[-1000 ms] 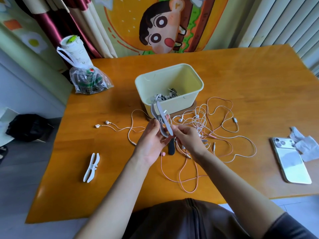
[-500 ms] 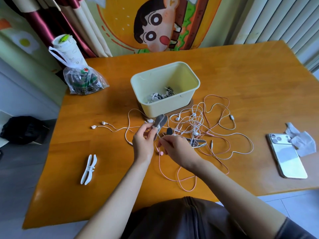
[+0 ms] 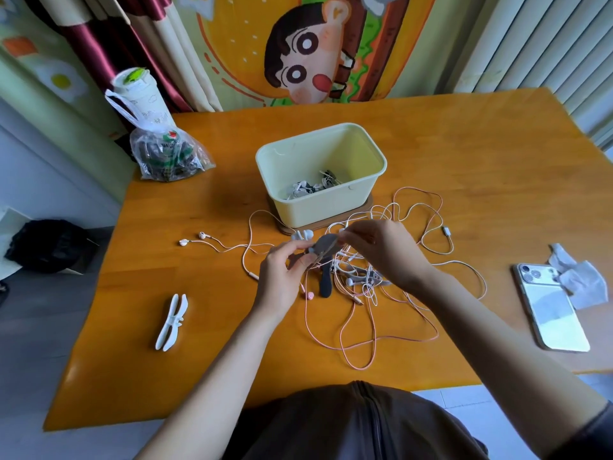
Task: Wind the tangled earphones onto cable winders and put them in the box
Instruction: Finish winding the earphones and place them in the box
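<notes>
- A white winder (image 3: 171,322) is lying well left of the box (image 3: 315,210).
- The left hand (image 3: 282,277) is pinching a grey winder (image 3: 323,249) just before the box.
- The right hand (image 3: 381,247) is pinching a cable of the tangled earphones (image 3: 391,293) — sprawling before the box, rightward.

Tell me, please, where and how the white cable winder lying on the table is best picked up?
Probably pinch the white cable winder across its narrow waist, from above, fingers on its left and right sides. It lies flat, long axis pointing away from the person, with bare table either side. The left hand is nearer, but holds the grey winder.
</notes>
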A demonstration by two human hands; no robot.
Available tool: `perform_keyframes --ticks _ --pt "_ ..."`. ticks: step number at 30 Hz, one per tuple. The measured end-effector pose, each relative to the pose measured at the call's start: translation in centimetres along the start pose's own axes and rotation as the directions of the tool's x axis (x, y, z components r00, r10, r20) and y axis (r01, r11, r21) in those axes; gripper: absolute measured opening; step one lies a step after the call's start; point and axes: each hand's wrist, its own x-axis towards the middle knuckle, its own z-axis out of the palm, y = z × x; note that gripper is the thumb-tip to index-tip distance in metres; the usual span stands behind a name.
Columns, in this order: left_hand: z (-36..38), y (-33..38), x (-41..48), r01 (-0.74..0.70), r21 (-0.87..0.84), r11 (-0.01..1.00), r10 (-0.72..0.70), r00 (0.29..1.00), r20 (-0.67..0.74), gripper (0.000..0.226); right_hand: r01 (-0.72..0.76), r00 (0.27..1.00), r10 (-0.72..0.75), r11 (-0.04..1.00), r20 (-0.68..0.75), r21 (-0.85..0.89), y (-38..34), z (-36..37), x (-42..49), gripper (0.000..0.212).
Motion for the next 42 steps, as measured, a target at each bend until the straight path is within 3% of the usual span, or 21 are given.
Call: perform_keyframes --ticks 5,9,14,17,22,25,30,34,38,40,42 --pt "-0.4 1.2 0.0 0.058 -0.087 0.995 -0.053 0.997 0.059 0.022 -0.008 0.998 0.012 0.998 -0.066 0.058 0.3 -0.3 0.1 0.021" --pt "-0.6 2.3 -0.5 0.108 -0.26 0.96 -0.042 0.969 0.245 0.018 -0.041 0.996 0.053 0.988 -0.076 0.147 0.9 -0.3 0.5 0.021" --pt "-0.4 3.0 -1.0 0.25 -0.6 0.76 -0.077 0.951 0.298 0.021 -0.133 0.99 0.137 0.894 0.021 0.427 0.6 -0.1 0.7 0.044" --pt "-0.3 3.6 -0.9 0.312 -0.717 0.623 -0.113 0.943 0.312 0.021 -0.216 0.976 0.165 0.814 0.143 0.539 0.2 0.7 0.5 0.03" --pt "-0.3 3.9 -0.5 0.37 -0.767 0.525 -0.188 0.929 0.319 0.031 -0.316 0.948 0.194 0.673 0.252 0.669 -0.7 2.3 0.1 0.046" --pt "-0.2 4.1 -0.4 0.402 -0.756 0.516 -0.205 0.915 0.347 0.029 -0.398 0.917 0.242 0.592 0.316 0.701 -1.0 2.5 0.2 0.04" --pt "0.1 4.8 -0.2 0.365 -0.849 0.383 -0.2 0.93 0.31 0.036 -0.442 0.897 0.277 0.566 0.345 0.695 -0.6 3.4 -0.4 0.036" --pt "0.5 4.5 -0.1 0.353 -0.841 0.411 -0.252 0.93 0.267 0.03 -0.456 0.89 0.312 0.603 0.333 0.655 -0.7 4.2 -0.5 0.035" --pt "0.9 4.1 0.4 0.334 -0.833 0.44 -0.366 0.914 0.174 0.022 -0.397 0.917 0.293 0.751 0.272 0.528 -1.5 5.0 -1.0 0.039" --pt "0.9 3.8 0.7 0.297 -0.784 0.544 -0.438 0.898 0.036 0.015 -0.327 0.943 0.262 0.832 0.204 0.448 -2.2 5.0 -1.4 0.037" --pt "0.7 3.3 0.7 0.248 -0.664 0.705 -0.423 0.899 -0.114 0.014 -0.252 0.964 0.203 0.905 0.172 0.342 -2.6 4.8 -1.7 0.031"
